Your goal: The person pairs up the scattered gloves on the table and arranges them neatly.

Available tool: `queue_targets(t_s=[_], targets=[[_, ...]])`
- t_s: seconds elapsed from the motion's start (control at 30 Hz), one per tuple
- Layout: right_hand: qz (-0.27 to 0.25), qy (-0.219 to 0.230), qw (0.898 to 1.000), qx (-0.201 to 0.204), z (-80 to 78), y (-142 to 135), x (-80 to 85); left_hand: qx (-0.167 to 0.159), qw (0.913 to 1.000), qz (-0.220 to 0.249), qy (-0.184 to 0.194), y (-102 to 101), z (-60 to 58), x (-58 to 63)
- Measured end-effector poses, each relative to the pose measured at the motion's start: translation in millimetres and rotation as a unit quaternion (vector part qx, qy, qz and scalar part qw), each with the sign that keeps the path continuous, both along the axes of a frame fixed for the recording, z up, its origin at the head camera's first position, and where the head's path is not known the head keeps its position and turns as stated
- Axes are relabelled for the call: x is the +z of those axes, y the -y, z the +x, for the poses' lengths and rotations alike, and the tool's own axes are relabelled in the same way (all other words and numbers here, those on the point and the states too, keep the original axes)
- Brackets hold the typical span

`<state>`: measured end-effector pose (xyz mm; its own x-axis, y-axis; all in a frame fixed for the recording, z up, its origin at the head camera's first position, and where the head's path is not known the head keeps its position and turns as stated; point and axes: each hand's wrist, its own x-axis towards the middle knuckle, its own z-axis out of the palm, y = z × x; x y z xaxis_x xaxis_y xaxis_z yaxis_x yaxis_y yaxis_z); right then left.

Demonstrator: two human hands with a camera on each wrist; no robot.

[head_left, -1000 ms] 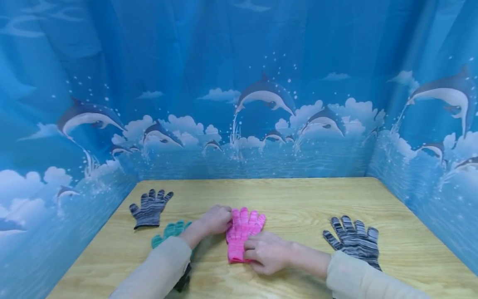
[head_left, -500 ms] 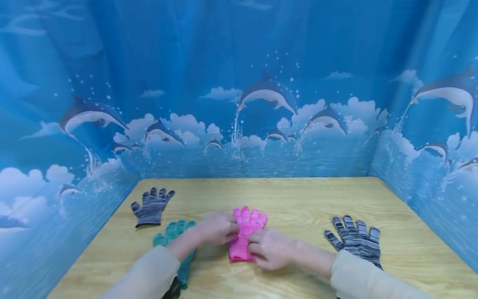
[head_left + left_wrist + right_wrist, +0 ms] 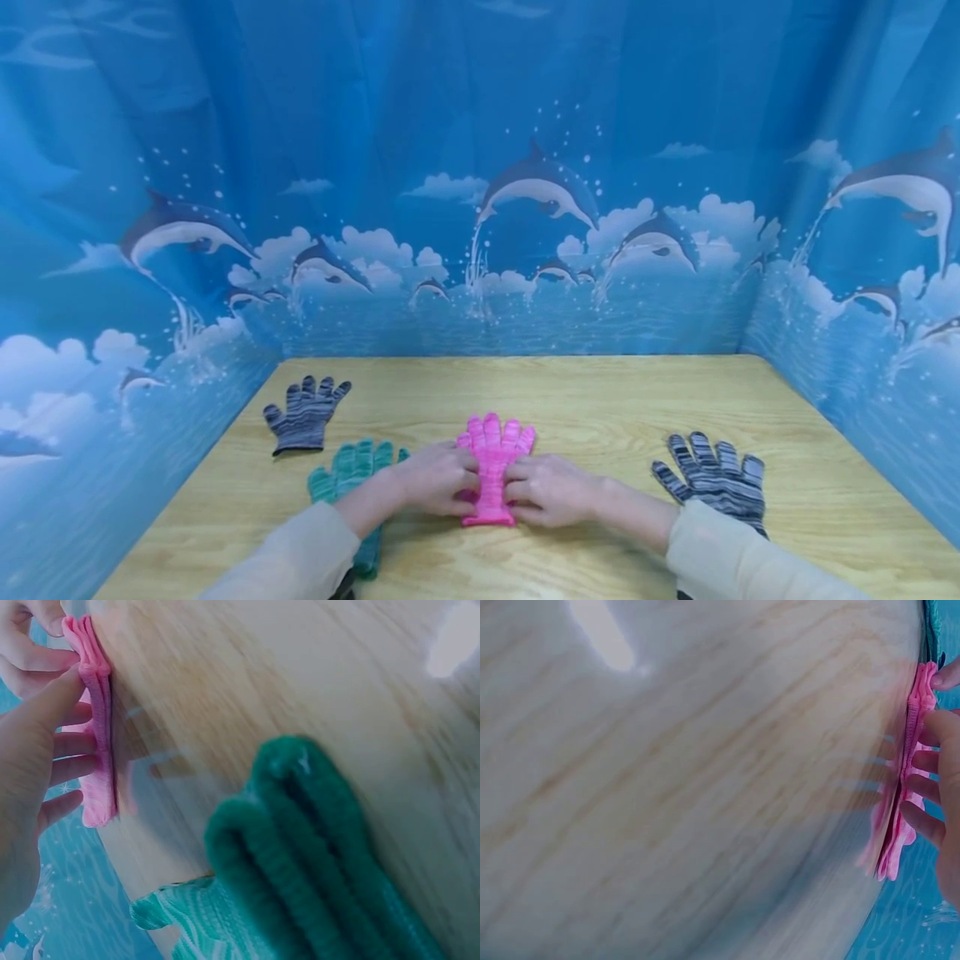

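A pink knit glove (image 3: pixel 492 467) lies near the middle of the table, fingers away from me and cuff toward me. My left hand (image 3: pixel 438 477) pinches its left edge, and my right hand (image 3: pixel 553 490) pinches the right edge at about the same height. Between them the palm part is drawn in narrow, while the cuff flares out below. The left wrist view shows the left thumb by the folded cuff of the pink glove (image 3: pixel 96 750), with the fingers spread along its side. In the right wrist view, fingers of the right hand (image 3: pixel 946 780) touch the glove's side.
A teal-green glove (image 3: pixel 367 554) lies left of centre, partly under my left forearm. Farther back on the left is a grey striped glove (image 3: pixel 302 423). Another black-and-grey striped glove (image 3: pixel 720 483) lies at the right, partly behind my right sleeve. A dolphin-print curtain (image 3: pixel 480 250) surrounds the table.
My left hand has slid from the pink glove's fingers down its left edge, while the right has risen slightly from the cuff. The glove's middle has narrowed. More of the green glove shows.
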<state>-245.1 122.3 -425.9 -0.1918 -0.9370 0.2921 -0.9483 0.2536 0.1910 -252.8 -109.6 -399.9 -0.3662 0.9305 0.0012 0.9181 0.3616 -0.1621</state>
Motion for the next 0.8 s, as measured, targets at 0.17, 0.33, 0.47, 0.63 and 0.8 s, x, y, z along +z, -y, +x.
queue_targets(t_s=[0.17,0.33,0.47,0.63,0.8], targets=[[0.001,-0.012,1.000,-0.001,-0.9,1,1.4,0.003,1.0000,-0.004,-0.009,1,0.9,-0.5],[-0.046,-0.006,0.999,-0.025,-5.0,-1,4.2,-0.004,0.9997,0.016,-0.019,-1,2.0,-0.2],[-0.108,-0.006,0.989,-0.098,-17.0,-3,9.1,-0.034,0.9976,0.054,-0.028,-3,5.0,-0.5],[-0.117,0.033,0.972,-0.200,-36.3,-3,13.6,-0.058,0.9961,0.063,-0.023,-8,9.5,-3.7],[-0.078,0.083,0.959,-0.261,-48.6,-3,14.3,-0.064,0.9969,0.042,-0.019,-13,11.8,-8.4]])
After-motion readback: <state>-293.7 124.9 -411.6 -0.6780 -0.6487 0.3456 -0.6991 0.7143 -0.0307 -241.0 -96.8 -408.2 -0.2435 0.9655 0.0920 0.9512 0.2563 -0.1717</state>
